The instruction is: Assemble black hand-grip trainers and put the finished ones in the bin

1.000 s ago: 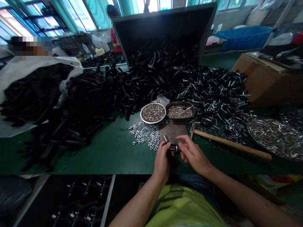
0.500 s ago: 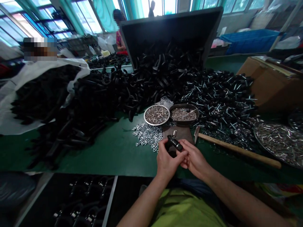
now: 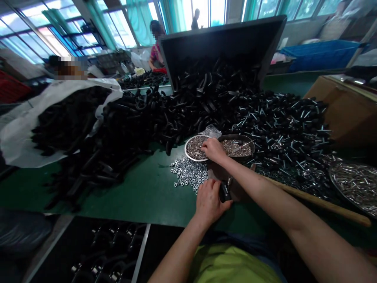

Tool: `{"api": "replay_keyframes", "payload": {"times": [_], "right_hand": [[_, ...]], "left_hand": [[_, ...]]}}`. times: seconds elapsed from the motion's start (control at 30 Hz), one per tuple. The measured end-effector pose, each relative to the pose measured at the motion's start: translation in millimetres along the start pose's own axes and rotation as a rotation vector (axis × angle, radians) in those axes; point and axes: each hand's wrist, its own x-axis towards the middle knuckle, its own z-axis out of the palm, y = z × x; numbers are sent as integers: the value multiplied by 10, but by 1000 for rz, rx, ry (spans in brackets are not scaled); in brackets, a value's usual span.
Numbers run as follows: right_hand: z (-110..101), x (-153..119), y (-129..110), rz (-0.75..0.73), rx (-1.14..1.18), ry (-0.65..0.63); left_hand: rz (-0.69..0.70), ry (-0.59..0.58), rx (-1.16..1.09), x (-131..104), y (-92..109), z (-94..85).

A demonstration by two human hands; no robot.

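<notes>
My left hand [image 3: 208, 199] is closed round a black part [image 3: 225, 191] at the table's front, over the edge of a dark plate [image 3: 239, 184]. A small metal spring [image 3: 229, 181] shows at that part's upper end. My right hand [image 3: 213, 149] reaches over the round dish of small metal pins [image 3: 194, 148]; its fingers are pinched at the pins, and what they hold is too small to make out. Beside it is an oval tin of small metal pieces [image 3: 244, 150]. Silver nuts [image 3: 188, 173] lie loose on the green table in front of the dish.
Black curved parts [image 3: 188, 106] heap across the table before a tilted dark bin [image 3: 224, 43]. A wooden-handled hammer [image 3: 324, 201], a large pin tray [image 3: 356, 188] and a cardboard box [image 3: 341, 110] stand right. A white sack [image 3: 17, 137] lies left. People are behind.
My right hand has left the black part and moved up and left to the round dish. My left hand keeps the black part, now tilted more upright. The view has shifted slightly.
</notes>
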Motion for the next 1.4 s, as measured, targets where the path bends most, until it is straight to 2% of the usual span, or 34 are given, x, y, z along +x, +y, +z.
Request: {"api": "replay_keyframes", "payload": {"times": [0.1, 0.23, 0.37, 0.5, 0.6, 0.73, 0.8, 0.87, 0.97, 1.1, 1.17, 1.3, 1.4], "right_hand": [[125, 138, -71, 3, -33, -27], [164, 151, -98, -6, -28, -52], [111, 133, -75, 4, 43, 4], [-43, 87, 9, 49, 163, 69], [-214, -104, 126, 50, 296, 59], [-366, -601, 304, 101, 788, -31], [-359, -871, 376, 164, 903, -95], [-300, -1093, 432, 162, 811, -125], [-173, -1284, 488, 10, 523, -89], [-50, -1339, 499, -101, 329, -53], [-8, -1361, 476, -135, 249, -4], [75, -1477, 414, -296, 5, 100], [60, -1519, 396, -307, -85, 82]], "left_hand": [[2, 0, -11, 8, -20, 2], [7, 2, -9, 14, -27, -6], [8, -1, -4, 16, -23, -15], [12, -2, -18, 17, -35, -14], [17, -5, -18, 21, -50, -10], [31, -15, -29, 32, -64, -15], [37, -17, -29, 38, -69, -22], [38, -17, -15, 43, -72, -27], [41, -23, 12, 48, -73, -29], [50, -23, 31, 48, -70, -22], [54, -15, 33, 47, -69, -18], [60, -7, 24, 51, -67, -8], [53, -5, 15, 57, -61, -5]]}}
